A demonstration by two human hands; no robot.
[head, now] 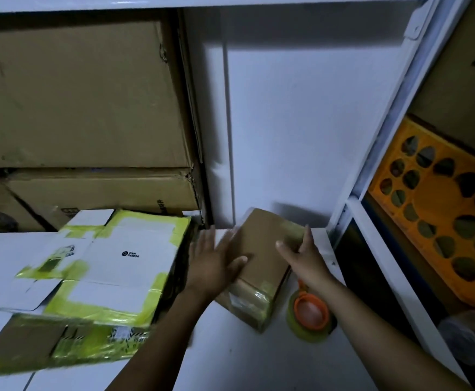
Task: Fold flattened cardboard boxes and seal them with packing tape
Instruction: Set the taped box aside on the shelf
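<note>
Near the back right corner of the desk (230, 348), the brown box (261, 249) lies under the left hand (216, 258), fingers straight and spread, while the right hand (301, 255) pinches its right edge, so keeping it square before taking the tape roll (311, 314) just beside it seems wise.

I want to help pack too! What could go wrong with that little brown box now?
The tape roll lies right under the right forearm, near the edge of the table, so a swing of the arm might knock it off. Only the right hand grips the brown box; the left hand just lies flat on it, so the box may slip or twist.
</note>
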